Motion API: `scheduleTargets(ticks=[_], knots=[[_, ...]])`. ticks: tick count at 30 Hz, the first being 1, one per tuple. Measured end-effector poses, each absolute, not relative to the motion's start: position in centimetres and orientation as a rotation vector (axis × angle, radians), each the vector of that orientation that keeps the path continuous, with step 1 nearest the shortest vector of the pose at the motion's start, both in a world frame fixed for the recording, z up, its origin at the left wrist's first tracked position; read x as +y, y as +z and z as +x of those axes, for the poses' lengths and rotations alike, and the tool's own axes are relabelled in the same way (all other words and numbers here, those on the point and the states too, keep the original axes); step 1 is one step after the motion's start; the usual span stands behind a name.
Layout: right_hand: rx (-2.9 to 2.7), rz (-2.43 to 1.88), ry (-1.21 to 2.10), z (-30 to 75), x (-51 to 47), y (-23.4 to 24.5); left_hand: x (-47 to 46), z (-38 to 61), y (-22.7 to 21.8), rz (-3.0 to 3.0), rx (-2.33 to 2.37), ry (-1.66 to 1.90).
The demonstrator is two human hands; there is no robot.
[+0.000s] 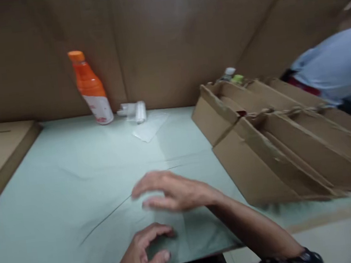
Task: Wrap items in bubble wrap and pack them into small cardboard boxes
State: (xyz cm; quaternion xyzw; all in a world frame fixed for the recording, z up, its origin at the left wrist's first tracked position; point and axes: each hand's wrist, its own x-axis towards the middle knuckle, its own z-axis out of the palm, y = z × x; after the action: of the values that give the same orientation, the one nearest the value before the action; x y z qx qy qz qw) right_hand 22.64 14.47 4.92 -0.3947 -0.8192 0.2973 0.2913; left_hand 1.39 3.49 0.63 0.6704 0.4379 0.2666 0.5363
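Observation:
My right hand [169, 191] hovers over the middle of the pale green table cover [80, 159], its thumb and fingers apart, slightly blurred. A thin dark strand or line [106, 218] runs from its fingertips toward the lower left and shows again beyond the hand. Whether the fingertips touch this line, I cannot tell. Near the front edge, my left hand [142, 257] has its thumb and index finger spread, with nothing visible between them; its other fingers are partly hidden.
An orange bottle [92, 88] stands at the back beside clear plastic packets [140, 112]. Cardboard bins with dividers [255, 164] fill the right side. Another flat cardboard box [1, 155] lies left. A tall cardboard wall [165, 44] closes the back. At right is another person's pale blue sleeve [335, 62].

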Motion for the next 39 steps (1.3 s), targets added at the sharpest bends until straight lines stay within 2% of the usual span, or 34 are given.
scheduleTargets(ticks=[4, 7, 10, 14, 19, 23, 26, 32, 37, 39], knots=[[-2.254, -1.532, 0.597, 22.3, 24.6, 3.0, 5.6, -2.0, -0.8, 1.503, 1.119, 0.672], [-2.237, -1.806, 0.424, 22.1, 28.4, 1.6, 5.9, -3.3, -1.9, 1.484, 1.148, 0.720], [-2.345, -1.728, 0.419, 20.9, 29.1, 1.1, 6.8, -3.5, -2.0, 1.546, 1.169, 0.763], [-2.389, -1.411, 0.491, 19.7, 29.0, 1.3, 9.7, -4.1, 0.1, 1.735, 1.225, 0.835], [-2.254, -1.549, 0.285, 20.5, 33.4, 2.6, 14.8, -4.8, 2.9, 1.918, 1.360, 0.885], [-2.406, -1.600, 0.009, 20.2, 39.1, 2.7, 20.1, -2.7, 1.7, 2.186, 1.364, 0.846], [-2.452, -1.600, -0.047, 20.2, 41.9, 2.7, 24.0, -0.3, -0.4, 2.410, 1.397, 0.740], [-2.165, -1.563, -0.092, 23.8, 38.2, 4.1, 27.6, 1.4, -2.9, 2.450, 1.468, 0.657], [-2.258, -1.194, 0.338, 24.2, 30.8, 4.1, 27.8, 0.1, -2.7, 2.392, 1.524, 0.799], [-2.215, -1.236, 0.365, 23.4, 29.3, 3.7, 27.5, -0.2, -2.7, 2.365, 1.514, 0.893]])
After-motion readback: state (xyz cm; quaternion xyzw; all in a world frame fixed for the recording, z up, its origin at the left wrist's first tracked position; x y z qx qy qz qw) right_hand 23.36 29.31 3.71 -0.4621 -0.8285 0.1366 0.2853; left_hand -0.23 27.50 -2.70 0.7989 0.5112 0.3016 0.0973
